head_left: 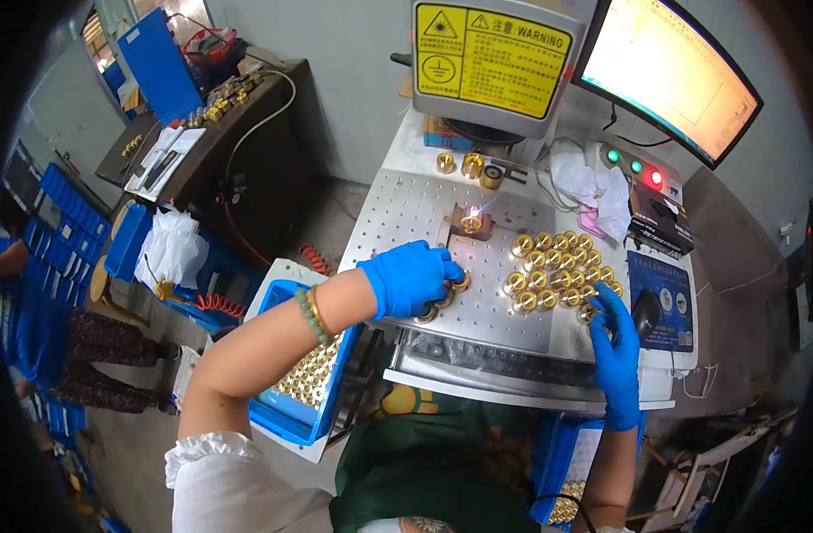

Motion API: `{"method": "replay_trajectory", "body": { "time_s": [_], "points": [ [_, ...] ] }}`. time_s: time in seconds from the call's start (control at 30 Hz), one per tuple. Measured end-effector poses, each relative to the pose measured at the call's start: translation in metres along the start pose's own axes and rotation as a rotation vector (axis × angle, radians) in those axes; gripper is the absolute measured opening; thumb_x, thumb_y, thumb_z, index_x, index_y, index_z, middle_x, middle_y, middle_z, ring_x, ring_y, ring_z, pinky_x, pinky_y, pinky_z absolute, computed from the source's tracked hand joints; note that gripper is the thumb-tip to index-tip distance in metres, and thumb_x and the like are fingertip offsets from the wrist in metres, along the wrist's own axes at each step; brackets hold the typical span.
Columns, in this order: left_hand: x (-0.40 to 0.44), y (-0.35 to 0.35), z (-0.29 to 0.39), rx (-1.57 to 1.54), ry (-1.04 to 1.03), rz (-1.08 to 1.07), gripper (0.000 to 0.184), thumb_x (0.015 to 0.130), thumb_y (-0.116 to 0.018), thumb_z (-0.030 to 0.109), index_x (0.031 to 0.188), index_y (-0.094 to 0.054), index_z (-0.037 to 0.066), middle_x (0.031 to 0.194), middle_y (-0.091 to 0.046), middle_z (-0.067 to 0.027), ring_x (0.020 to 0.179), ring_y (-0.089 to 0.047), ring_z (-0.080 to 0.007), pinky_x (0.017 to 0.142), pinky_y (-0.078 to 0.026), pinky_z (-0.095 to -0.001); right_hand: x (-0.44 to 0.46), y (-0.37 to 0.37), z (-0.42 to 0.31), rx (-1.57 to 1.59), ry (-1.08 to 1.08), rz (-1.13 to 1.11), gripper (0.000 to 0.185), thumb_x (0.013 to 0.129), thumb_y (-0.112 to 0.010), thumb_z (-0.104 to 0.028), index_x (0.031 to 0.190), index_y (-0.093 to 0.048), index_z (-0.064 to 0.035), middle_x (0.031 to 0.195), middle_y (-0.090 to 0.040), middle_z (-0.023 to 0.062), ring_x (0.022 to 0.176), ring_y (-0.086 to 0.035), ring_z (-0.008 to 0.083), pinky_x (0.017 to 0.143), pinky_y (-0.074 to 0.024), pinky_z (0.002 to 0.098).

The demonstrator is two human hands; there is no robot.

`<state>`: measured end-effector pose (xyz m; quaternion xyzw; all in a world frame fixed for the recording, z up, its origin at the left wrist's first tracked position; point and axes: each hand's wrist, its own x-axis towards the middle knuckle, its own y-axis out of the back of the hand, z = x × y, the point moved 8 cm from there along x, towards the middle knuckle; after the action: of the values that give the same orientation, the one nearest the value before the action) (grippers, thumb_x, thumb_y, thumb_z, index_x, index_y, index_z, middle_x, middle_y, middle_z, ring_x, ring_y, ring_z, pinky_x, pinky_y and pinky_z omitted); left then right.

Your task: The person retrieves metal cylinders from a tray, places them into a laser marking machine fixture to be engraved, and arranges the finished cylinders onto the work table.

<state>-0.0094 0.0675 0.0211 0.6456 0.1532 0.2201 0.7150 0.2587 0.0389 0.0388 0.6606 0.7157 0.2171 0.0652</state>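
Observation:
My left hand (413, 279), in a blue glove, is over the left front of the perforated metal plate (504, 330). Its fingers are curled round a brass part (461, 282), and more brass parts show beneath it. At the right, my right hand (616, 342), also gloved in blue, has its fingers bent against a brass part (588, 313) at the front right edge of a group of brass fittings (562, 278). Another brass piece (471, 220) sits on a small block under the marking machine, with a bright glow on it.
The machine head (491, 58) with a yellow warning label hangs over the plate. Three brass pieces (472, 165) stand at the back. Blue trays (313, 426) of parts are low at both sides. A monitor (673, 71) is at upper right; another person's legs (113, 355) are at left.

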Motion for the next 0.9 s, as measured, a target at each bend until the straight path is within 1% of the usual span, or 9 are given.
{"method": "replay_trajectory", "body": {
  "time_s": [0.2,0.3,0.43,0.53,0.6,0.7,0.8,0.83,0.9],
  "points": [
    [-0.015,-0.008,-0.005,0.062,0.191,-0.14,0.021,0.069,-0.068,0.026,0.082,-0.067,0.01,0.111,-0.062,-0.0065,0.097,-0.058,-0.0277,0.076,-0.049,-0.0406,0.007,-0.006,-0.018,-0.151,0.063,0.042,0.044,0.09,-0.051,0.001,0.135,-0.048,-0.0006,0.13,-0.054,0.0103,0.117,-0.052,0.0165,0.099,-0.0396,0.0303],
    [-0.095,0.04,0.022,-0.139,0.242,0.313,0.025,0.07,-0.071,0.027,0.086,-0.069,0.008,0.115,-0.061,-0.0086,0.1,-0.056,-0.0293,0.083,-0.045,-0.0424,0.007,0.012,-0.013,-0.132,0.084,0.111,0.041,0.092,-0.051,-0.002,0.133,-0.049,0.0012,0.13,-0.054,0.0114,0.116,-0.053,0.0177,0.098,-0.0405,0.0304],
    [-0.234,-0.008,0.039,-0.154,0.722,0.413,0.022,0.07,-0.074,0.026,0.086,-0.072,0.011,0.117,-0.062,-0.0088,0.107,-0.055,-0.0306,0.089,-0.042,-0.0447,0.01,0.038,0.018,-0.177,0.025,0.101,0.043,0.093,-0.05,-0.01,0.133,-0.047,0.0041,0.134,-0.052,0.0135,0.119,-0.052,0.0211,0.097,-0.0414,0.0308],
    [-0.32,-0.104,0.059,-0.122,1.222,0.217,0.022,0.067,-0.074,0.027,0.082,-0.073,0.012,0.109,-0.066,-0.007,0.099,-0.059,-0.0306,0.09,-0.042,-0.0433,0.017,0.032,0.025,-0.068,0.016,0.06,0.044,0.094,-0.048,-0.009,0.135,-0.045,0.0042,0.139,-0.047,0.0136,0.121,-0.051,0.0205,0.099,-0.0407,0.031],
    [-0.355,-0.162,0.074,-0.157,1.539,-0.023,0.023,0.067,-0.069,0.035,0.084,-0.076,0.021,0.107,-0.064,-0.003,0.102,-0.055,-0.0265,0.095,-0.034,-0.0517,0.023,0.022,0.025,-0.068,0.036,0.045,0.043,0.094,-0.046,-0.008,0.135,-0.045,0.0042,0.14,-0.045,0.0138,0.122,-0.05,0.0211,0.1,-0.0407,0.031],
    [-0.375,-0.224,0.088,-0.047,1.717,-0.395,0.021,0.069,-0.066,0.034,0.082,-0.076,0.021,0.102,-0.066,-0.004,0.101,-0.055,-0.0273,0.098,-0.031,-0.054,0.029,0.014,0.015,-0.137,0.074,0.026,0.043,0.095,-0.044,-0.008,0.136,-0.043,0.0042,0.139,-0.046,0.0141,0.123,-0.049,0.0226,0.101,-0.0411,0.0313],
    [-0.418,-0.338,0.093,-0.059,1.892,-0.212,0.024,0.072,-0.064,0.035,0.083,-0.076,0.017,0.098,-0.067,-0.0061,0.101,-0.055,-0.0282,0.102,-0.029,-0.0552,0.03,0.01,0.007,-0.2,0.089,-0.017,0.044,0.097,-0.044,-0.015,0.137,-0.042,0.0031,0.14,-0.046,0.0137,0.123,-0.049,0.022,0.102,-0.0395,0.0329],
    [-0.374,-0.253,0.095,-0.107,1.818,-0.48,0.027,0.074,-0.064,0.034,0.086,-0.075,0.014,0.095,-0.068,-0.0089,0.101,-0.056,-0.0286,0.103,-0.028,-0.0563,0.029,0.01,0.005,-0.203,0.088,-0.02,0.044,0.097,-0.044,-0.015,0.137,-0.042,0.0031,0.14,-0.046,0.0137,0.123,-0.049,0.022,0.102,-0.0395,0.0329],
    [-0.367,-0.259,0.096,-0.079,1.819,-0.451,0.027,0.075,-0.063,0.033,0.088,-0.075,0.012,0.095,-0.068,-0.0095,0.102,-0.056,-0.0288,0.103,-0.028,-0.0563,0.026,0.011,0.002,-0.127,0.105,-0.038,0.043,0.097,-0.043,-0.015,0.136,-0.043,0.0032,0.139,-0.046,0.0131,0.121,-0.05,0.022,0.102,-0.0392,0.0328]
  ]
}}
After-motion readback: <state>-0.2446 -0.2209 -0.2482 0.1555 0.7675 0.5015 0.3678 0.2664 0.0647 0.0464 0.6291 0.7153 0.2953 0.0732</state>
